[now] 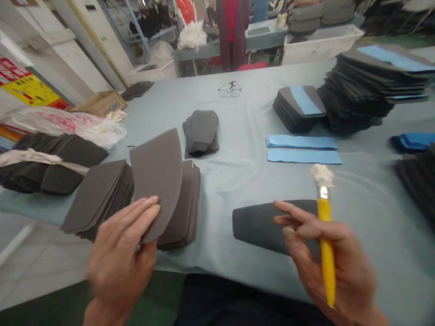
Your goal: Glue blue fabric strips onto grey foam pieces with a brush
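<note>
Between the thumb and fingers of my left hand (125, 249) is a brown-grey foam-like sheet (156, 167), lifted and tilted above a stack of similar sheets (188, 203). Another stack (98, 194) lies just left of it. My right hand (333, 253) is closed on a brush (325, 226) with a yellow handle, its whitish bristles pointing away from me. Under the right fingertips a darker tapered piece (254, 224) lies flat on the table; whether the fingers touch it I cannot tell.
On the pale green table (234, 181) lie two light blue strips (302, 149), a small pile of grey pieces (201, 131) and eyeglasses (230, 90). Tall stacks (370, 86) rise at right. A tied bundle (50, 158) and plastic bag (64, 124) are left. A person (231, 36) stands beyond.
</note>
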Demonstrator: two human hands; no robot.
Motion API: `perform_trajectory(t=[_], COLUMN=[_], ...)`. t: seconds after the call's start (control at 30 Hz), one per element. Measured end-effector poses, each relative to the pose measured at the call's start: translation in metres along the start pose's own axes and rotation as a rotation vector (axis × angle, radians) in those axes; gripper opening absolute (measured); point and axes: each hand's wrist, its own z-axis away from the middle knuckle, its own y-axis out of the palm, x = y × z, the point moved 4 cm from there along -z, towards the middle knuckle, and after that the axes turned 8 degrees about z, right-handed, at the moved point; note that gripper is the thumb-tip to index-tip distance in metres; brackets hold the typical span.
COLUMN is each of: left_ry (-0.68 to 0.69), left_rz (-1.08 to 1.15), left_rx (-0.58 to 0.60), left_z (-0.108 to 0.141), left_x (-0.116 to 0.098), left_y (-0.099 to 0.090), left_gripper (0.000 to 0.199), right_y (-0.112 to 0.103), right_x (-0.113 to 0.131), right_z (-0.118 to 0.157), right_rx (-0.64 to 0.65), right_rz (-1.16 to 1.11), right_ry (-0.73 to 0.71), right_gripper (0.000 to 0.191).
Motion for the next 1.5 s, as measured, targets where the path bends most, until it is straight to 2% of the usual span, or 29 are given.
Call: perform_trajectory(t=[0.1,0.2,0.4,0.5,0.63,0.77,1.0,1.2,1.5], left_ry=[0.067,0.008,-0.085,-0.101,-0.092,-0.04,-0.04,-0.079,-0.029], left_rz=[-0.074,-0.072,-0.038,-0.002,0.071,0.116,0.196,0.229,0.235], left_rx=[0.11,0.145,0.22,0.278,0.359,0.416,0.422,0.392,0.323], left_z=[0.013,0.023,0.032,0.031,0.026,0.027,0.035,0.038,0.035], left_x=[-0.008,-0.008,-0.008,-0.008,-0.004,0.005,0.02,0.029,0.024], left_y=[0.026,0.034,0.036,0.035,0.03,0.027,0.025,0.024,0.024], left_gripper=[0.04,0.036,0.044,0.042,0.038,0.038,0.039,0.039,0.033], right_y=[0.018,0.031,0.054,0.061,0.069,0.075,0.086,0.093,0.102], right_x=[0.014,0.026,0.033,0.032,0.023,0.015,0.015,0.016,0.023], right_z=[-0.008,-0.016,-0.025,-0.029,-0.036,-0.04,-0.036,-0.034,-0.017], right_rx=[0.129,0.213,0.258,0.285,0.337,0.301,0.362,0.355,0.374], right_rz=[-0.014,-0.122,-0.421,-0.534,-0.566,-0.574,-0.527,-0.546,-0.58], right_ry=[-0.076,-0.09,0.146,0.206,0.321,0.475,0.553,0.595,0.649], right_gripper=[0.012,0.009,0.02,0.03,0.042,0.048,0.05,0.051,0.052])
